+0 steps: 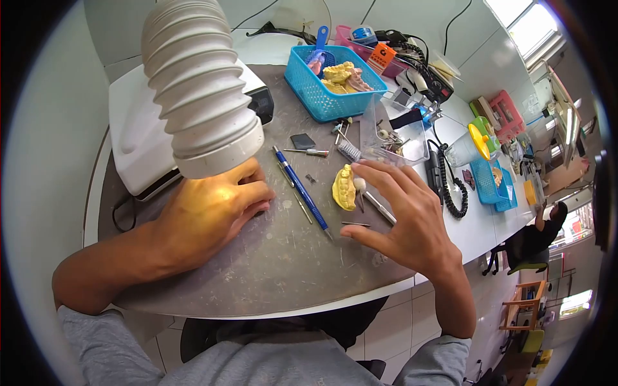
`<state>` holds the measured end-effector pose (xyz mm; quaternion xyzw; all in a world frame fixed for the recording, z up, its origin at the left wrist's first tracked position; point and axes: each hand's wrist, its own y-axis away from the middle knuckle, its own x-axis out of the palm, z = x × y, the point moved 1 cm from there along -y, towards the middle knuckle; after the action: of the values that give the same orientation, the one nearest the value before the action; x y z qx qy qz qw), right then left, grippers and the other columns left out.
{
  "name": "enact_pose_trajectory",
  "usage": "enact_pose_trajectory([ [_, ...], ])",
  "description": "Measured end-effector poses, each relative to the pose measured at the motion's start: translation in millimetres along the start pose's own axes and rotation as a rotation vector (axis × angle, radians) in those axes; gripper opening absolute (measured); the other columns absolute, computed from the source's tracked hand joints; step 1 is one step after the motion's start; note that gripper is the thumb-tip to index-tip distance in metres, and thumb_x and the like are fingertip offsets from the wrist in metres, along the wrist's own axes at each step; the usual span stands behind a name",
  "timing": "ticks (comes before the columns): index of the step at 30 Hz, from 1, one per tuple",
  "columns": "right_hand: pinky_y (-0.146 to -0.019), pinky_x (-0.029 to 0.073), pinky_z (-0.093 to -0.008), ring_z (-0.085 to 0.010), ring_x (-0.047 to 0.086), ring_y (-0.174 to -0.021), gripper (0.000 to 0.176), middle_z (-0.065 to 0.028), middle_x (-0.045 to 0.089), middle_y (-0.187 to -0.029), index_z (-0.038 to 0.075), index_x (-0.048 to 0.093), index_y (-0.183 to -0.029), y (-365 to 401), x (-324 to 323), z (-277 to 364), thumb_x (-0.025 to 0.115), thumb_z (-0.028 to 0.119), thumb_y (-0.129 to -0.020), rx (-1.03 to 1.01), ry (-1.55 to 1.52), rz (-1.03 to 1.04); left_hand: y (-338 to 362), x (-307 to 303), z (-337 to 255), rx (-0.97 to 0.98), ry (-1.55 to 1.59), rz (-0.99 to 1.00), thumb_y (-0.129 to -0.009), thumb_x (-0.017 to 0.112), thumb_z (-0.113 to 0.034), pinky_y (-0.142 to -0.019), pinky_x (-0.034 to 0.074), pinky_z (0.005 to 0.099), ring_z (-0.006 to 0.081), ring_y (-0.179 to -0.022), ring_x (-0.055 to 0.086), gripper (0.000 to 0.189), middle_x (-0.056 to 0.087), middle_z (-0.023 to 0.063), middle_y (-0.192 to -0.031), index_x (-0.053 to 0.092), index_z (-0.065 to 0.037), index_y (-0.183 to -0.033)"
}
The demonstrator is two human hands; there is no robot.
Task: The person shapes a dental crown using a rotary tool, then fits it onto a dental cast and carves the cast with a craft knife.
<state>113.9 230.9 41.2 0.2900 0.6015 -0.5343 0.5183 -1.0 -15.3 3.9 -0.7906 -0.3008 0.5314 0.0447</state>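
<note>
Left hand: the left hand [205,209] rests curled on the bench mat [270,257]; a small dark object [261,213] shows at its fingertips, gripped or not I cannot tell.
Right hand: the right hand [412,222] is spread open, grasping nothing visible, fingers beside the yellow dental cast [345,188].
Blue pencil: the blue pencil [301,191] lies between the hands; pale barrel marking, too small to read.
Yellow cast: on the mat, just beside a white-tipped tool [380,207].
Hose: a ribbed hose [199,83] ends above the left hand.
Blue basket: the blue basket [335,106] holds more casts [341,76].
Orange packet: the orange packet [381,56] bears white lettering, illegible.
</note>
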Motion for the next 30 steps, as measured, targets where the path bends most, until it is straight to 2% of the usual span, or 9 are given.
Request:
enact_pose_trajectory([
  [5,-0.085,0.05,-0.0382,-0.0275,0.059,-0.098,0.06,-0.0119,0.062,-0.122,0.008,0.059,-0.127,-17.8,7.3,-7.4,0.08,0.027,-0.074,-0.004,-0.013,0.121,-0.1,-1.3,-1.1,-0.134,0.148,-0.024,-0.084,0.071,-0.003,-0.073,0.05,0.0334,0.0215,-0.08,0.061,0.017,0.061,0.0093,-0.09,0.062,-0.001,-0.099],
  [8,-0.085,0.052,-0.0388,-0.027,0.06,-0.102,0.06,-0.0119,0.058,-0.114,0.007,0.057,-0.128,-25.5,2.7,0.1,0.08,0.019,-0.074,0.089,-0.171,0.126,-0.2,-2.3,-4.6,-0.198,0.517,0.047,-0.096,0.06,-0.006,-0.08,0.047,0.0263,0.0085,-0.087,0.056,0.007,0.058,0.0022,-0.09,0.059,-0.001,-0.1],
  [11,-0.086,0.056,-0.0359,-0.0249,0.061,-0.103,0.065,-0.0134,0.052,-0.119,0.005,0.053,-0.13,-32.3,4.1,14.6,0.082,0.011,-0.073,0.194,-0.495,0.007,0.0,3.0,-2.5,-0.293,0.752,0.091,-0.096,0.061,-0.009,-0.082,0.046,0.0259,0.0086,-0.087,0.056,0.009,0.059,0.001,-0.092,0.059,-0.002,-0.102],
  [15,-0.084,0.057,-0.0311,-0.0193,0.062,-0.102,0.067,-0.0124,0.046,-0.123,0.004,0.051,-0.131,-38.1,3.9,26.9,0.084,0.007,-0.072,0.26,-0.789,0.133,1.7,5.8,-5.7,-0.415,1.029,-0.033,-0.098,0.06,-0.011,-0.08,0.05,0.0235,0.0081,-0.088,0.06,0.009,0.061,0.0033,-0.091,0.058,-0.002,-0.1],
  [16,-0.084,0.053,-0.0269,-0.0126,0.059,-0.099,0.078,-0.0086,0.049,-0.123,-0.002,0.046,-0.133,-38.6,5.7,29.4,0.087,0.002,-0.067,0.274,-0.833,0.158,1.3,4.9,-4.8,-0.421,1.029,-0.036,-0.098,0.06,-0.011,-0.08,0.05,0.0235,0.0081,-0.088,0.06,0.009,0.061,0.0033,-0.091,0.058,-0.002,-0.1],
  [21,-0.085,0.052,-0.0268,-0.0123,0.061,-0.1,0.08,-0.0113,0.057,-0.124,0.0,0.041,-0.136,-40.6,15.2,39.8,0.086,0.0,-0.07,0.294,-0.921,0.218,1.8,12.6,3.6,-0.473,1.348,-0.036,-0.095,0.065,-0.012,-0.078,0.052,0.0248,0.0099,-0.089,0.061,0.012,0.062,0.0046,-0.092,0.058,-0.003,-0.1],
  [23,-0.086,0.052,-0.0276,-0.0134,0.062,-0.101,0.084,-0.0139,0.058,-0.126,0.001,0.036,-0.137,-39.8,21.2,44.9,0.086,0.0,-0.069,0.508,-1.102,0.178,1.6,14.0,3.9,-0.51,1.337,-0.072,-0.096,0.065,-0.012,-0.079,0.052,0.0249,0.0104,-0.089,0.062,0.012,0.062,0.005,-0.094,0.059,-0.002,-0.101],
  [27,-0.076,0.055,-0.0266,-0.0147,0.065,-0.091,0.077,-0.0119,0.061,-0.112,-0.001,0.042,-0.132,-32.3,43.1,34.8,0.088,0.011,-0.071,0.239,-0.968,0.05,1.1,10.6,4.5,-0.588,1.394,-0.109,-0.096,0.064,-0.012,-0.079,0.053,0.0252,0.0115,-0.09,0.062,0.012,0.061,0.0057,-0.098,0.06,-0.002,-0.103],
  [30,-0.073,0.055,-0.027,-0.0142,0.066,-0.088,0.075,-0.0117,0.062,-0.112,-0.001,0.046,-0.13,-32.1,45.9,34.9,0.089,0.014,-0.071,0.214,-0.951,-0.004,-1.3,9.8,3.6,-0.58,1.429,-0.083,-0.096,0.064,-0.012,-0.08,0.054,0.025,0.0116,-0.09,0.062,0.013,0.062,0.0061,-0.098,0.06,-0.002,-0.104],
])
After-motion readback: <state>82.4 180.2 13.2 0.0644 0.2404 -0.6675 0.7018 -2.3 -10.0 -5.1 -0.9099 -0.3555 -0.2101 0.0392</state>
